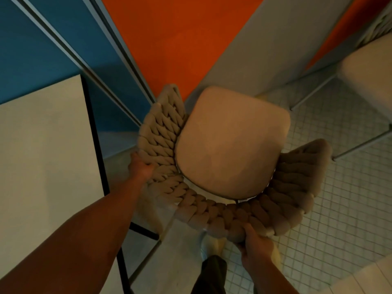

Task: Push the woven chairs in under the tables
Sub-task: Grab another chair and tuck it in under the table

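Seen from above: a pale flat tabletop lies left of 1 woven chair, which points ahead and slightly right. Chunky braided rope curves round its smooth cushion. Left hand grips the side; right hand, nearer, clasps the back.

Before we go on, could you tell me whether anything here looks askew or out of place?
Only the chair stands out: it sits turned at an angle to the table, its seat wholly in the open. Both hands, left and right, grip its woven back. Nothing looks spilled or damaged.
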A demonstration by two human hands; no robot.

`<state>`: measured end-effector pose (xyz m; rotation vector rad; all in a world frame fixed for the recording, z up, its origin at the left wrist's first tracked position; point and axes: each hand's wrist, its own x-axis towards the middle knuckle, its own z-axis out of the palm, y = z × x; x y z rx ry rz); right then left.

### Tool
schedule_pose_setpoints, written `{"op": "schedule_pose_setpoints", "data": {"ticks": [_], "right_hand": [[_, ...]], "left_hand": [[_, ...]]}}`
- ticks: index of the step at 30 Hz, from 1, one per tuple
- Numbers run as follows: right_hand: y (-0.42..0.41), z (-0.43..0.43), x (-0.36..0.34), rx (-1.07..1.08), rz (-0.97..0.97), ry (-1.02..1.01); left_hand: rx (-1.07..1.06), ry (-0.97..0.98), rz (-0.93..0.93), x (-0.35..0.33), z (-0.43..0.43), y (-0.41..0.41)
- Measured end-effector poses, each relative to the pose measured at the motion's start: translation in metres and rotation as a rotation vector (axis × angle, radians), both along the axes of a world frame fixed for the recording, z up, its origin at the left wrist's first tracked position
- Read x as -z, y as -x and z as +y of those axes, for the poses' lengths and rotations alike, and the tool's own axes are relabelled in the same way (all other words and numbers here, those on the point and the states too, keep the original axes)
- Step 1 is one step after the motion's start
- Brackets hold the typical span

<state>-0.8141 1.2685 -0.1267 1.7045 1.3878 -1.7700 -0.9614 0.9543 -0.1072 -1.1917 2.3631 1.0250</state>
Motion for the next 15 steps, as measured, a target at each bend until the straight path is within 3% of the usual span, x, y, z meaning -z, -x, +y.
{"op": "schedule_pose_setpoints", "data": {"ticks": [6, 11, 15], "right_hand": [[0.002, 0.024, 0.001, 0.009, 0.008, -0.036], [0.013, 0.065, -0.007, -0.143, 0.019, -0.057], [0.025, 0.095, -0.012, -0.197, 0.048, -0.094]], "left_hand": [[-0.060, -0.005, 0.009, -0.001, 0.019, -0.026], [-0.189, -0.032, 0.042, 0.011, 0.038, -0.058], [-0.176, -0.007, 0.049, 0.020, 0.059, -0.090]]}}
